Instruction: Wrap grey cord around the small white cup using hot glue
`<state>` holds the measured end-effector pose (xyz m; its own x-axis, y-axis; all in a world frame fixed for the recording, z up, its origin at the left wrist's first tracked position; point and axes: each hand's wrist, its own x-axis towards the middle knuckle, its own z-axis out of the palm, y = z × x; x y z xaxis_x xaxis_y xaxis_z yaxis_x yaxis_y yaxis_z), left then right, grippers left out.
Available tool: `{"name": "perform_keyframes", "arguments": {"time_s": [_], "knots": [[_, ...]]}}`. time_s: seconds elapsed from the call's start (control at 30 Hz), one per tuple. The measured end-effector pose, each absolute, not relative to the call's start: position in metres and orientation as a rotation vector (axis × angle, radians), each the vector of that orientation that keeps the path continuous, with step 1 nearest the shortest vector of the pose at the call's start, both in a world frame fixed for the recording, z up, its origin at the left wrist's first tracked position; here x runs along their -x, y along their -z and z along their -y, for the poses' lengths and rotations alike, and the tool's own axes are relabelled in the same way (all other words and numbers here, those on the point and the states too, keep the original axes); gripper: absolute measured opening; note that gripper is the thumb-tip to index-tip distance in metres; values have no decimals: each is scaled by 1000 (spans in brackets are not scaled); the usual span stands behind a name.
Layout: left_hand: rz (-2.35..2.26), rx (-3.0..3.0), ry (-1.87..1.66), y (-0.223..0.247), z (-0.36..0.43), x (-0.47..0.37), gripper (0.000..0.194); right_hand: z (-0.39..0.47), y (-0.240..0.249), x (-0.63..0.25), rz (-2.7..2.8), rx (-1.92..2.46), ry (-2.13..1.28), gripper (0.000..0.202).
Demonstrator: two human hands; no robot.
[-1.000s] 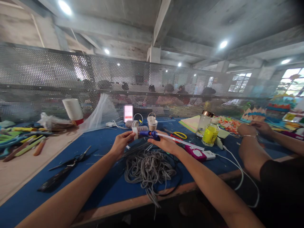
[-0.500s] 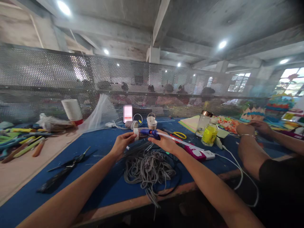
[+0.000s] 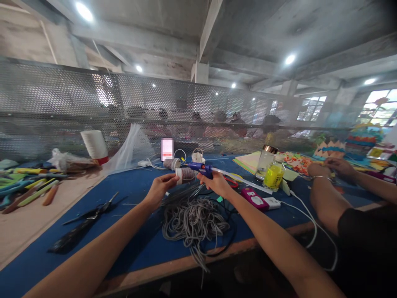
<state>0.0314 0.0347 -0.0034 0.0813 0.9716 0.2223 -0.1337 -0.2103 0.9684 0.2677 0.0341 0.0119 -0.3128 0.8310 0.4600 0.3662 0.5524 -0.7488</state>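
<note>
My left hand [image 3: 161, 188] pinches the white rim of a paper cup [image 3: 186, 176], which lies on its side in the air with grey cord wound round its wall. In my right hand [image 3: 217, 184] is a blue glue gun [image 3: 201, 169], its nozzle pointing left just above the cup. A long translucent glue stick [image 3: 245, 181] sticks out of the gun's back. Below both hands a heap of grey cord [image 3: 195, 223] lies on the blue table mat [image 3: 133, 244]. Behind the held cup, another cord-wrapped cup [image 3: 171, 164] rests on its side.
Black-handled scissors [image 3: 89, 217] lie at left, near a stack of paper cups [image 3: 94, 145]. A small cup with a handle [image 3: 197, 156] stands behind. At right are a magenta power strip [image 3: 254, 198], a glass jar [image 3: 265, 163], a yellow bottle [image 3: 273, 176] and another person's arms [image 3: 325, 192].
The glue gun has lifted and moved right, off the cup's rim. My left hand has turned the cup, so its cord-wrapped side now shows.
</note>
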Motion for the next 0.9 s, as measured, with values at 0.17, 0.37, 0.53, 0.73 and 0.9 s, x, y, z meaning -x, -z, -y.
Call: {"name": "perform_keyframes", "arguments": {"time_s": [0.17, 0.37, 0.53, 0.73, 0.9], "knots": [[-885, -1230, -1358, 3, -37, -31, 42, -45, -11, -273, 1821, 1053, -574, 42], [-872, -1157, -1413, 9, -44, -26, 39, -66, -10, -297, 1706, 1410, -188, 37], [-856, -1070, -1502, 8, -47, -22, 37, -76, -10, -319, 1665, 1826, -96, 45], [-855, -1013, -1525, 6, -47, -22, 41, -71, -2, -324, 1829, 2081, 129, 41], [-819, -1020, -1485, 6, -46, -24, 39, -71, 7, -319, 1876, 2125, 160, 36]]}}
